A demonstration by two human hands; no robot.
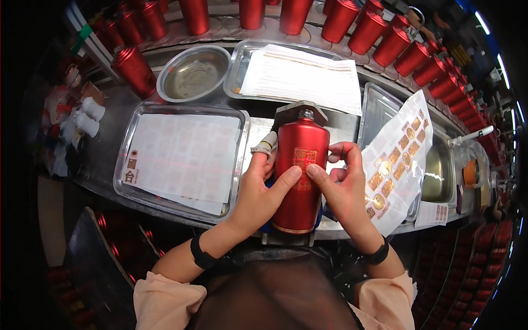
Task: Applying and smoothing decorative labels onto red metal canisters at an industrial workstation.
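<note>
A shiny red bottle (300, 212) with a bare threaded neck lies in a metal holder (284, 114) in front of me, its neck pointing away. A gold decal (304, 158) sits on its face. My left hand (259, 184) grips the bottle's left side, thumb pressed flat beside the decal, and one fingertip is wrapped in pale tape. From the right, my right hand (347, 184) holds the bottle too, its thumb on the decal's lower part and its other fingers curled at the bottle's edge. Right of that hand, a white sheet of gold decals (397, 159) leans at a slant.
A steel tray (246, 159) with white sheets stands at left. Behind are a round metal bowl (193, 74), another tray of sheets (301, 77) and a lone red bottle (134, 71). Several red bottles line the far conveyor (220, 25). A basin of liquid (440, 170) is at right.
</note>
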